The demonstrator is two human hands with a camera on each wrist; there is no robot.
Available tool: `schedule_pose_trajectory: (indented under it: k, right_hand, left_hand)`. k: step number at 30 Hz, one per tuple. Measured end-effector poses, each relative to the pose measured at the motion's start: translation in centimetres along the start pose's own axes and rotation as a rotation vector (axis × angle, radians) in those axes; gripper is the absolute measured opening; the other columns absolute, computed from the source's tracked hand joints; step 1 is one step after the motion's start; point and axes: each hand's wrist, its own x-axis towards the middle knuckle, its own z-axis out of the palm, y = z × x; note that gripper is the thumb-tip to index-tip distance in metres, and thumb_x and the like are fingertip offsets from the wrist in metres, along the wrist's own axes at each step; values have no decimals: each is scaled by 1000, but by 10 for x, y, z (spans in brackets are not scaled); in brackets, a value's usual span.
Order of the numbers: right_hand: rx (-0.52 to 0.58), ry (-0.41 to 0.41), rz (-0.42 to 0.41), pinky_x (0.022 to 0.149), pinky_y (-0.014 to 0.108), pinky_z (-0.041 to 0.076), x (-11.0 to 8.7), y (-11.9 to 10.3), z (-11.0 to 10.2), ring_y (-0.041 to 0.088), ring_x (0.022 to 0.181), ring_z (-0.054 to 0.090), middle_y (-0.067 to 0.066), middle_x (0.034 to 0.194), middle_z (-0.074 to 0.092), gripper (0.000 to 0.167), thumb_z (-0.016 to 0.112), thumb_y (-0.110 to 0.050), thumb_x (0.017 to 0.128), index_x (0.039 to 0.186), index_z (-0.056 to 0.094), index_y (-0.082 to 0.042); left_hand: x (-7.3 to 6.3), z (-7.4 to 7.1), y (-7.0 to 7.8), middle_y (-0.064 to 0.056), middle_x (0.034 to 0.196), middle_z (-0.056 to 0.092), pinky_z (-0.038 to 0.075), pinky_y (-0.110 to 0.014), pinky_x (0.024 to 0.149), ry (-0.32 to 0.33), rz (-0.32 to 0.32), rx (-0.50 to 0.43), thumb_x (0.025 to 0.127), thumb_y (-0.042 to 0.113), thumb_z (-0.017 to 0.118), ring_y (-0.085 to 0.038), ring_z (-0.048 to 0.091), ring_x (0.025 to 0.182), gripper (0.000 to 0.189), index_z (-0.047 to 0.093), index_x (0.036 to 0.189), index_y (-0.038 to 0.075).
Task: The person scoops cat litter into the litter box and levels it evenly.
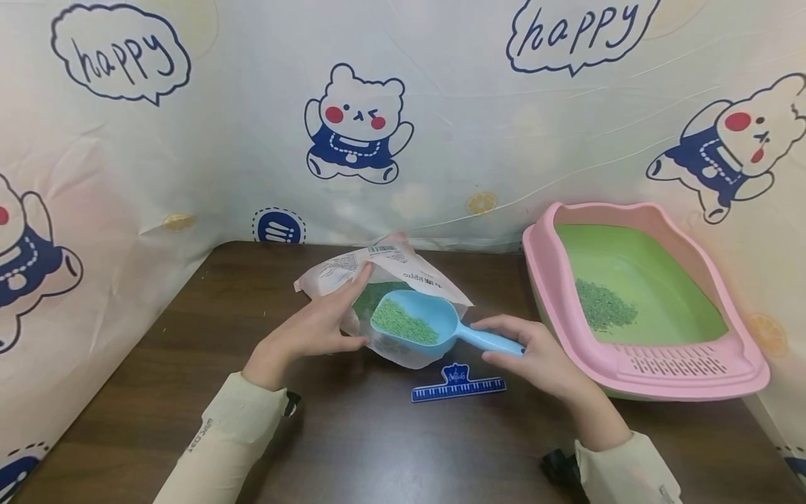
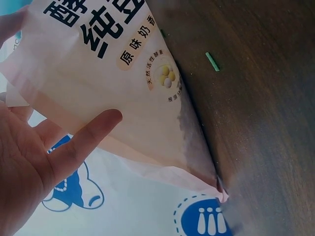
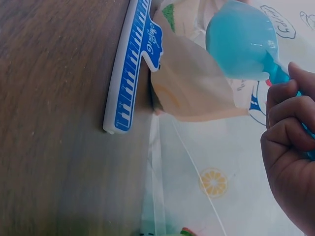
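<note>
My right hand [image 1: 532, 350] grips the handle of a light blue scoop [image 1: 450, 325], its fingers curled round it in the right wrist view. Green litter pellets [image 1: 403, 322] lie in the scoop, which is held over the mouth of a pale pink cat litter bag [image 1: 434, 269]. More green pellets show inside the bag. At the bag's left side, my left hand [image 1: 317, 322] holds the edge of the mouth, thumb and fingers spread apart. In the left wrist view, one finger lies along the bag's printed outer face [image 2: 142, 98].
A blue clip with piano keys [image 1: 458, 389] lies on the dark wooden table [image 1: 352, 448] in front of the bag. To the right stands a pink-rimmed green litter box [image 1: 680, 294] with a patch of pellets inside. A printed curtain [image 1: 453, 154] hangs behind.
</note>
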Motion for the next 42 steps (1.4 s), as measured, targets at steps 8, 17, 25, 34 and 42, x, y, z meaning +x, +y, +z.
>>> schedule_pose_trajectory:
  k: [8,17,25,34,42]
  right_hand:
    - [18,-9,-14,70,26,52,-8,-2,-6,14,83,60,4,104,69,35,73,-14,89,123,68,-17]
    - [35,2,-19,69,25,51,-15,-8,-13,13,81,59,4,101,69,34,73,-11,89,122,68,-15]
    - [28,23,-27,70,26,50,-24,-13,-21,14,84,58,1,105,68,35,73,-9,88,122,68,-16]
    - [-1,66,-5,70,27,49,-33,-15,-35,15,82,57,-4,105,68,36,73,-6,88,123,68,-14]
    - [-92,118,41,68,26,47,-40,-19,-45,15,82,55,-7,102,66,35,74,-10,88,122,69,-18]
  left_hand:
    - [-1,1,-1,-5,168,15,52,-40,96,3,8,4,83,25,80,-27,56,116,115,-4,161,26]
    - [-2,2,-1,-5,168,15,54,-41,96,5,10,-7,82,24,80,-29,54,120,115,-3,161,26]
    - [-2,2,-2,-4,168,15,54,-40,95,7,9,-5,82,25,80,-28,55,120,115,-3,161,27]
    - [-1,2,-2,-5,168,14,51,-44,102,7,12,3,82,25,81,-25,54,123,116,-4,160,28]
    - [-2,1,-2,-6,168,14,52,-41,99,8,20,12,82,25,80,-23,55,117,115,-4,161,26]
